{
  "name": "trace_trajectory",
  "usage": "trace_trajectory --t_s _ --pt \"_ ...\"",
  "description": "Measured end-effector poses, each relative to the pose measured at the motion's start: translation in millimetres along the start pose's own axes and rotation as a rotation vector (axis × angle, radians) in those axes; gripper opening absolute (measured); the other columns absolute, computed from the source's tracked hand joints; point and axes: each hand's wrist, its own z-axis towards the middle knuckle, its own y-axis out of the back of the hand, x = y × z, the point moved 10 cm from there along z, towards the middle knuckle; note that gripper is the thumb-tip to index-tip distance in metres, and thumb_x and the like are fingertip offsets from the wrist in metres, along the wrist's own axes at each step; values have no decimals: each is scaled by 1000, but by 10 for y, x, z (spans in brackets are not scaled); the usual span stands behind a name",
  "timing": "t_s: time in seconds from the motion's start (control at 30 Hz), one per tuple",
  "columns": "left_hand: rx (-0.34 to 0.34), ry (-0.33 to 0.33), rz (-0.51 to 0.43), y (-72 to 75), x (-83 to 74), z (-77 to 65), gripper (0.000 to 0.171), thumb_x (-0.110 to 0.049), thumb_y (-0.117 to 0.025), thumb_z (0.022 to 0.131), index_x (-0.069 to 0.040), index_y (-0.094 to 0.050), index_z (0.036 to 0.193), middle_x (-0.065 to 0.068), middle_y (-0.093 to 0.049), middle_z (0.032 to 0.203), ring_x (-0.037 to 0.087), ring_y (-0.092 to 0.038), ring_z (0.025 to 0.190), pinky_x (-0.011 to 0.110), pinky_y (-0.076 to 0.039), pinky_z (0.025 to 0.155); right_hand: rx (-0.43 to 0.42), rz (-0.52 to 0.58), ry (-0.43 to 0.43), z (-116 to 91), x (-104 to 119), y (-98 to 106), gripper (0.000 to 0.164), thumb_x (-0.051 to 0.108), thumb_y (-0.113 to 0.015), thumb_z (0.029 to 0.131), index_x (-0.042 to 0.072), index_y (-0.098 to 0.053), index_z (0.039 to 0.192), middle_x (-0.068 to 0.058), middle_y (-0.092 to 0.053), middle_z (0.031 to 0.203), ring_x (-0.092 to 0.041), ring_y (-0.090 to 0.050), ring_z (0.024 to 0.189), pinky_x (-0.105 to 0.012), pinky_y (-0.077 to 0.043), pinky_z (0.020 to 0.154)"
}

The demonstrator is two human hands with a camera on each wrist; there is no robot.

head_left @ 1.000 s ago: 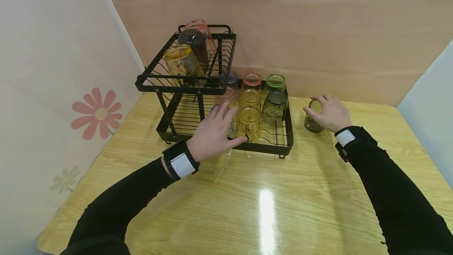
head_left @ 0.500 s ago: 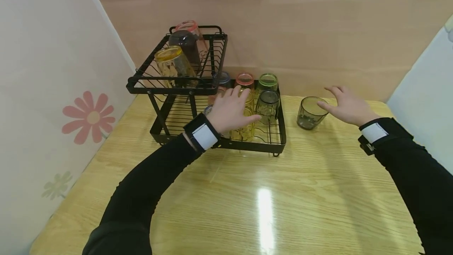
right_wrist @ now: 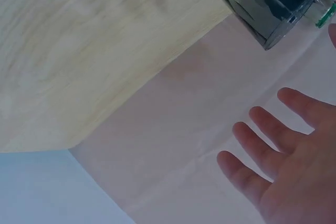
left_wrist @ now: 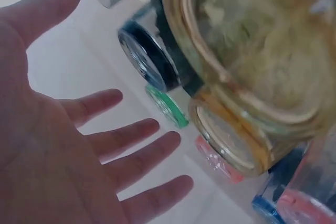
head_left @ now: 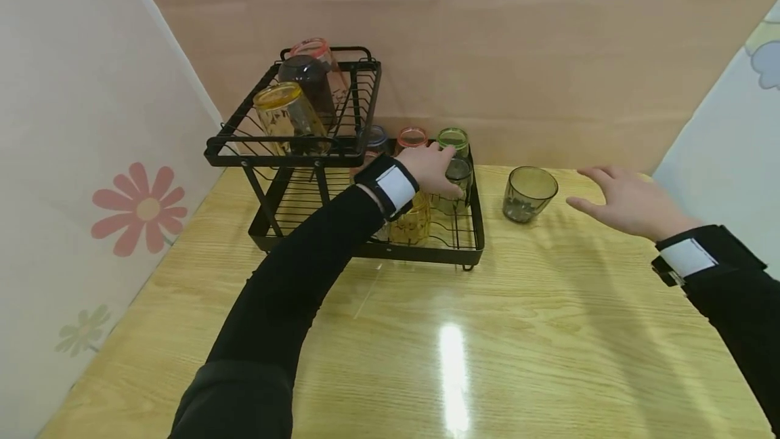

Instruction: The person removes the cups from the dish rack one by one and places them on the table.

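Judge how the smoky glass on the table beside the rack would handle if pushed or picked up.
The smoky glass looks rigid and probably breakable, given its transparent, glossy walls. Those smooth sides might be slippery. It stands mouth up on a base narrower than its rim, so a push near the top could tip it.

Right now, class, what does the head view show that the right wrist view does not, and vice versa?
Only the head view: the left hand, a tilted yellow glass on the black rack's upper tier, and the pink flower.
Only the right wrist view: the palm side of the right hand.
Both: that hand, apart from the smoky glass on the table, and a green-rimmed glass, partly visible.
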Motion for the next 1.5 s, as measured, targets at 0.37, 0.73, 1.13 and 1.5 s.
trace_trajectory --t_s 0.37,0.73,1.13,1.5 --pt "69 67 -65 33 -15 292 89 -57 -57 91 -19 -10 157 8 -24 158 24 -34 138 40 -36 105 52 -5 -54 -328 -185 -84 87 56 -53 94 -11 -28 145 -40 -28 138 -58 -30 123 -71 -33 88" --pt "98 72 -100 -169 -55 683 88 -53 -64 89 -25 -15 156 5 -27 157 23 -30 140 40 -36 106 50 -77 -63 -569 -193 -160 91 61 -54 92 -10 -33 143 -39 -36 134 -59 -39 115 -69 -38 82" --pt "194 63 40 -445 -109 1134 97 -47 -74 82 -19 -18 156 2 -30 156 23 -27 142 36 -32 109 66 -85 -55 -755 -173 -369 87 60 -54 92 -7 -34 144 -37 -38 135 -59 -39 116 -69 -41 77" --pt "197 4 -43 -242 -134 911 94 -39 -74 86 -16 -16 156 3 -30 156 23 -32 139 35 -33 108 66 -52 -63 -809 -197 -453 85 58 -53 94 -8 -33 144 -38 -36 135 -60 -37 116 -71 -38 80"
